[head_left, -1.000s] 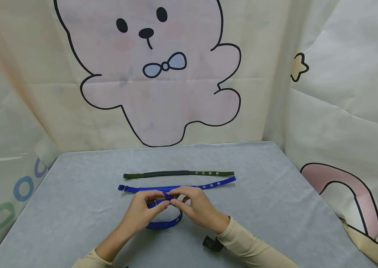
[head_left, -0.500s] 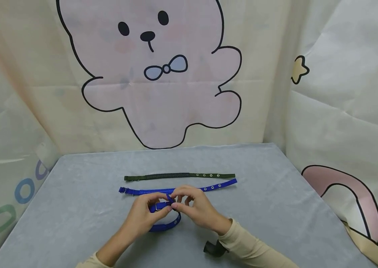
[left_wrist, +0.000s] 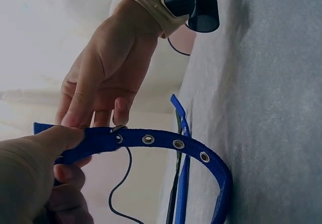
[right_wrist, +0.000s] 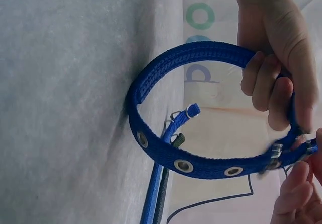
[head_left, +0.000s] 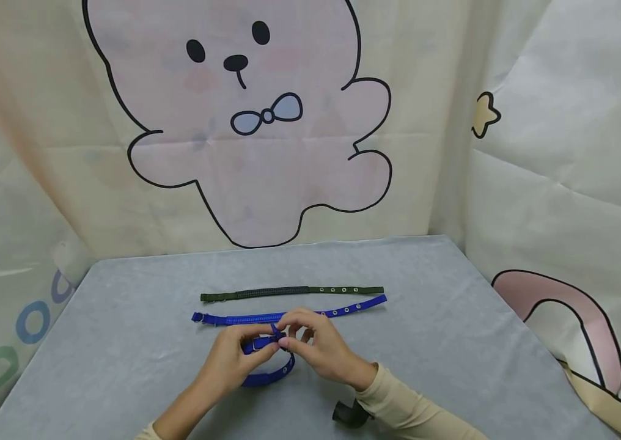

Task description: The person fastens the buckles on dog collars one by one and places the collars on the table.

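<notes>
A blue collar (right_wrist: 183,165) with metal eyelets is bent into a loop above the table, its lower curve near or on the cloth. My left hand (head_left: 231,356) grips it by the buckle part, thumb on top in the left wrist view. My right hand (head_left: 323,348) pinches the strap at the buckle (right_wrist: 275,152), facing the left fingertips. A short piece of the strap end sticks up between the hands in the head view. Fingers partly hide how the end passes through the buckle.
Behind the hands a second blue collar (head_left: 350,310) lies stretched out flat. Beyond it a dark green collar (head_left: 343,290) lies roughly parallel. Pale grey cloth covers the table (head_left: 140,293). A black device (head_left: 350,415) is at the right wrist, and printed curtains (head_left: 420,183) stand around the table.
The hands keep their hold on the looped collar with small finger shifts. More of the buckle part shows by the left fingers than one second ago. The head view has moved slightly.
</notes>
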The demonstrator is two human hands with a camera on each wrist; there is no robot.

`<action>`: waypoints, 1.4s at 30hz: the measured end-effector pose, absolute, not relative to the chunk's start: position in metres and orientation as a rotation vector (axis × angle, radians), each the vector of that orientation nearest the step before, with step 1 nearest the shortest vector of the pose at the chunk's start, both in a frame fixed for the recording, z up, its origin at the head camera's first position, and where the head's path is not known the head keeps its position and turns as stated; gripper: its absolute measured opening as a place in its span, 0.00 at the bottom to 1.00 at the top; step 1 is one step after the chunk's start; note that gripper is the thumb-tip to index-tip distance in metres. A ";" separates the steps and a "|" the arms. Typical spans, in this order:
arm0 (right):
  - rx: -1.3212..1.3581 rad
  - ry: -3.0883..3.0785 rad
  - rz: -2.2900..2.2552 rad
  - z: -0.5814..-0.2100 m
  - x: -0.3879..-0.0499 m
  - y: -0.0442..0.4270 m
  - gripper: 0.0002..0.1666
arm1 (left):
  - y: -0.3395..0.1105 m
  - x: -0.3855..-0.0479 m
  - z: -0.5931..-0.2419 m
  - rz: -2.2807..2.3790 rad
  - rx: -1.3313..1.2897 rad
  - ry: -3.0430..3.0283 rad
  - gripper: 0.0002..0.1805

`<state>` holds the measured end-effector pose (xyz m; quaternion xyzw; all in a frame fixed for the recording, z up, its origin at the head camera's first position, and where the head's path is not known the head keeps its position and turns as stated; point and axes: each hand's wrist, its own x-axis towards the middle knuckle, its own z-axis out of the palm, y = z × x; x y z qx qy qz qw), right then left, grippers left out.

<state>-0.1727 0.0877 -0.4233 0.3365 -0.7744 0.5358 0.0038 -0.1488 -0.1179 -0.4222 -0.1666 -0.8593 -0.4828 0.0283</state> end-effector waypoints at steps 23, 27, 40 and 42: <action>0.974 -2.383 1.545 -0.423 -0.177 0.090 0.12 | -0.117 -0.152 -0.426 -1.438 -0.383 -2.595 0.10; 0.964 -2.379 1.578 -0.422 -0.178 0.090 0.11 | -0.119 -0.151 -0.428 -1.393 -0.512 -2.575 0.09; 0.989 -2.365 1.678 -0.423 -0.179 0.091 0.16 | -0.124 -0.152 -0.431 -1.297 -0.788 -2.559 0.08; 0.988 -2.366 1.686 -0.423 -0.179 0.091 0.17 | -0.124 -0.153 -0.431 -1.299 -0.813 -2.550 0.09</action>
